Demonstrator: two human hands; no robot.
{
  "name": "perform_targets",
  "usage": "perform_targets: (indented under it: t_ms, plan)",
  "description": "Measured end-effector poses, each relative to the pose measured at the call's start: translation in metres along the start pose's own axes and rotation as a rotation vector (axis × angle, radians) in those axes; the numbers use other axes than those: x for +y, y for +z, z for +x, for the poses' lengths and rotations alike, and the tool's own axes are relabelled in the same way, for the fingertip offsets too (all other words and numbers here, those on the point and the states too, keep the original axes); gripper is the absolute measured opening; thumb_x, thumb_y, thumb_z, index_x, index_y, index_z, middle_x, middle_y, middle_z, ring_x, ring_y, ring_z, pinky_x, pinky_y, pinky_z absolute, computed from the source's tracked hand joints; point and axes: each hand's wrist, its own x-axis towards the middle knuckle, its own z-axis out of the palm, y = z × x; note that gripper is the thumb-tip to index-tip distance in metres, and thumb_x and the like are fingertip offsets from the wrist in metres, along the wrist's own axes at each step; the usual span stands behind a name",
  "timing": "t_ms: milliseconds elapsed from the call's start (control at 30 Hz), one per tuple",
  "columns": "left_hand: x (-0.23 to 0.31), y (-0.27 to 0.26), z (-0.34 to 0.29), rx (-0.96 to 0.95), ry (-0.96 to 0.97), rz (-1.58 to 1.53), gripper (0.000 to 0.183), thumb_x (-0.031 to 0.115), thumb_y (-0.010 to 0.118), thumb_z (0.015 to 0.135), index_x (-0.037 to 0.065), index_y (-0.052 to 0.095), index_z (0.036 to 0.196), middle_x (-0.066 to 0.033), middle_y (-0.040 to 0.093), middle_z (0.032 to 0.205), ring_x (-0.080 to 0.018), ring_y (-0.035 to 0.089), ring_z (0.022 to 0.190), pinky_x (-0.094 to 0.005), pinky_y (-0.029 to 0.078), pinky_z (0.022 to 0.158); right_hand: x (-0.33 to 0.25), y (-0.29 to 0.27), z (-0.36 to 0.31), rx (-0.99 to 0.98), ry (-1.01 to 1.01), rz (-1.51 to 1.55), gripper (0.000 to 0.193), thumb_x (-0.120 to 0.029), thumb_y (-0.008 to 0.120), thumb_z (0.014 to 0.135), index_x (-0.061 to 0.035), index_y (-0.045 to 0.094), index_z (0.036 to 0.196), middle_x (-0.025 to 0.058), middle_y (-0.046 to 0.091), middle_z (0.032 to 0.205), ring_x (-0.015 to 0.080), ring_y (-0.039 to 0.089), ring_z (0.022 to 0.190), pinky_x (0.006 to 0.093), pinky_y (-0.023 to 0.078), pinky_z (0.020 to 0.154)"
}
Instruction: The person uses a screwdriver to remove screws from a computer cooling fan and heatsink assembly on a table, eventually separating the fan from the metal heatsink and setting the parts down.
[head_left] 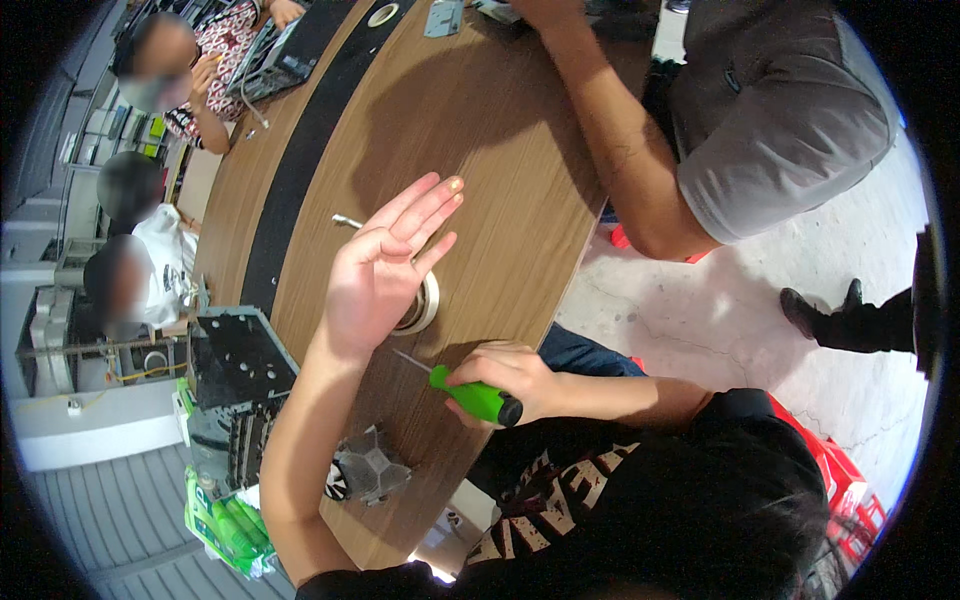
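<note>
My left hand (385, 270) is raised over the table with the palm showing and the fingers stretched out, the thumb folded toward the palm. It holds nothing and partly covers a roll of pale tape (430, 305) on the table. My right hand (510, 375) is wrapped round the green handle of a screwdriver (478, 397), whose black end faces my body. The thin shaft points left toward the tape roll, and its tip touches nothing I can make out. Near my left forearm lies a grey metal bracket-like part (375, 465), beside a small black-and-white round part (336, 482).
An opened metal computer chassis (235, 360) stands at the left table edge, with a green package (228, 530) nearby. A co-worker's forearm (610, 150) reaches over the table at upper right. Another person handles a computer case (278, 60) across the wooden table (500, 200).
</note>
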Motion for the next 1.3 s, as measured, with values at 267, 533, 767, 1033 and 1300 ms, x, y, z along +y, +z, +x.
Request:
perform_targets:
  t_ms: [267, 533, 767, 1033, 1300]
  plan:
    - [0.001, -0.017, -0.027, 0.134, 0.013, 0.039, 0.052, 0.011, 0.042, 0.091, -0.007, 0.036, 0.138, -0.0205, 0.048, 0.137, -0.0274, 0.044, 0.13, -0.0366, 0.032, 0.11, 0.0, 0.006, 0.0, 0.022, -0.024, -0.064, 0.025, -0.009, 0.076, 0.071, -0.0031, 0.06, 0.089, 0.0096, 0.059, 0.072, 0.026, 0.062, 0.063, 0.0336, 0.05, 0.057]
    - [-0.009, -0.025, -0.039, 0.231, 0.002, -0.005, 0.047, 0.009, 0.049, 0.094, -0.006, 0.038, 0.137, -0.0217, 0.052, 0.131, -0.027, 0.052, 0.122, -0.0334, 0.038, 0.106, -0.003, 0.008, 0.005, 0.004, -0.046, -0.077, 0.026, -0.006, 0.076, 0.071, -0.0028, 0.06, 0.091, 0.0097, 0.062, 0.075, 0.026, 0.064, 0.065, 0.0341, 0.05, 0.056]
    - [-0.014, -0.026, -0.047, 0.317, 0.052, 0.031, 0.049, -0.002, 0.059, 0.086, -0.005, 0.041, 0.132, -0.0192, 0.056, 0.123, -0.022, 0.058, 0.111, -0.0302, 0.046, 0.097, 0.003, 0.011, 0.003, -0.026, -0.122, -0.146, 0.028, -0.005, 0.077, 0.068, -0.001, 0.059, 0.09, 0.0119, 0.064, 0.074, 0.0235, 0.064, 0.06, 0.0295, 0.051, 0.054]
    - [-0.028, -0.009, -0.058, 0.459, 0.191, 0.166, 0.05, 0.0, 0.065, 0.084, -0.007, 0.046, 0.13, -0.0142, 0.068, 0.096, -0.0146, 0.065, 0.086, -0.026, 0.05, 0.083, 0.002, 0.011, 0.003, -0.037, -0.129, -0.15, 0.027, -0.005, 0.076, 0.069, -0.0008, 0.058, 0.09, 0.0122, 0.063, 0.072, 0.0236, 0.062, 0.057, 0.0299, 0.05, 0.052]
    - [-0.029, 0.005, -0.067, 0.406, 0.212, 0.162, 0.041, 0.01, 0.059, 0.092, -0.009, 0.049, 0.127, -0.0201, 0.067, 0.101, -0.0227, 0.066, 0.095, -0.0304, 0.049, 0.087, 0.001, 0.015, 0.003, -0.015, -0.108, -0.13, 0.028, -0.004, 0.077, 0.069, -0.0007, 0.06, 0.09, 0.0104, 0.06, 0.071, 0.0246, 0.061, 0.058, 0.033, 0.047, 0.051]
